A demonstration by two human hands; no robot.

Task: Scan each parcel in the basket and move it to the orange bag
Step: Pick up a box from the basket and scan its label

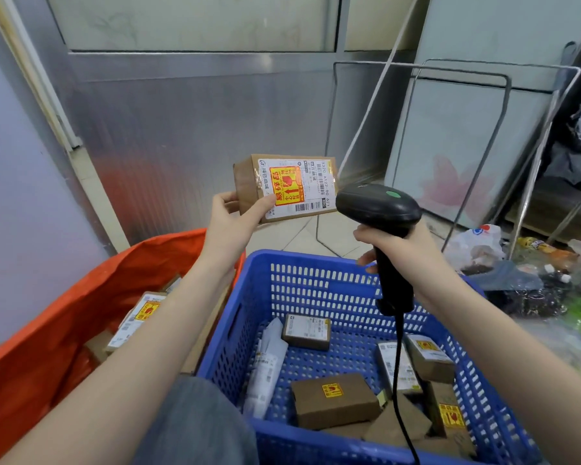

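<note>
We've got our left hand [230, 219] up holding a cardboard parcel [284, 187], thumb pinching the labelled face and the other fingers [222, 197] wrapped round its back edge. The white shipping label and the yellow-red fragile sticker face us. Our right hand [401, 248] has its fingers curled tight around the handle of the black barcode scanner [379, 209], whose head sits just beside the parcel's right edge, cable hanging down into the blue basket [316, 283]. The parcel is up in the air above the basket's far rim. Down in the basket there are several more boxes plus a white poly mailer [265, 364]. The orange bag [64, 307] sits just left of the basket with a few boxes in it.
</note>
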